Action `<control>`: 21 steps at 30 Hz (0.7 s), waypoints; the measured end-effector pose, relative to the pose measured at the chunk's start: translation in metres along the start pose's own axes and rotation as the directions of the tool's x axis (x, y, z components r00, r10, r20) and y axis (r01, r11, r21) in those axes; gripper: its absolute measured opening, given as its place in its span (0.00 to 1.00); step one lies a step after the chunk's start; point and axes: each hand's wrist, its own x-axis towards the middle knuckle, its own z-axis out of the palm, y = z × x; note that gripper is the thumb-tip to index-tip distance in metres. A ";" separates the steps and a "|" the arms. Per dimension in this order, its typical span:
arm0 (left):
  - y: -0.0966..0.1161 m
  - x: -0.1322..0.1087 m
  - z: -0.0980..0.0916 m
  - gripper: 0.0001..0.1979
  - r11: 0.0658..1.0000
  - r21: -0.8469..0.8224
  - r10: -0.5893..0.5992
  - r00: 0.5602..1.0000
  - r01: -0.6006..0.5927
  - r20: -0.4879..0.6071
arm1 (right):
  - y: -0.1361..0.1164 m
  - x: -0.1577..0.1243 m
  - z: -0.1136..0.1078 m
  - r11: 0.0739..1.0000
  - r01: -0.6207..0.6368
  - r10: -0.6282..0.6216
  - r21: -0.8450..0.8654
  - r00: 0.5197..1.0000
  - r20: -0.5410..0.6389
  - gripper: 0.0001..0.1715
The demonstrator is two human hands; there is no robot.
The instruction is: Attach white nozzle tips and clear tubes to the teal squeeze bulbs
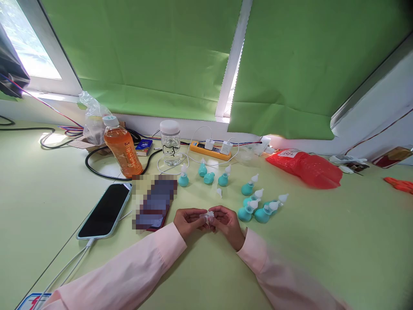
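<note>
Close together at the table's near middle, my left hand point(189, 221) and my right hand point(227, 224) pinch a small, crinkled, translucent white piece point(209, 216) between thumbs and fingertips. Its exact kind is too small to make out. Just beyond the fingers lies a loose white tip point(220, 192). A teal squeeze bulb point(209, 178) without a tip rests on its side farther back, between upright tipped bulbs point(223, 179). To the right of my right hand, several more teal bulbs with white tips point(263, 214) stand in a group.
Left of my hands lie a phone point(105, 211) on a charging cable and a second, pixelated phone point(156, 202). Behind them stand an orange drink bottle point(122, 148) and a clear cup point(170, 144). A power strip point(209, 150) and a red plastic bag point(305, 168) sit near the wall.
</note>
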 end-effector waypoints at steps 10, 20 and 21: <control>-0.001 0.000 0.001 0.20 1.000 0.017 0.005 1.000 -0.005 -0.029 | 0.003 0.000 -0.002 1.000 0.023 -0.023 0.010 1.000 0.011 0.13; 0.004 -0.001 0.002 0.18 1.000 -0.007 -0.014 0.999 0.014 -0.030 | 0.002 -0.001 0.000 1.000 0.015 -0.015 0.018 1.000 0.000 0.12; 0.004 -0.001 0.001 0.18 1.000 -0.012 -0.020 0.999 0.019 -0.026 | 0.002 -0.001 0.000 1.000 0.021 -0.021 0.021 1.000 -0.004 0.11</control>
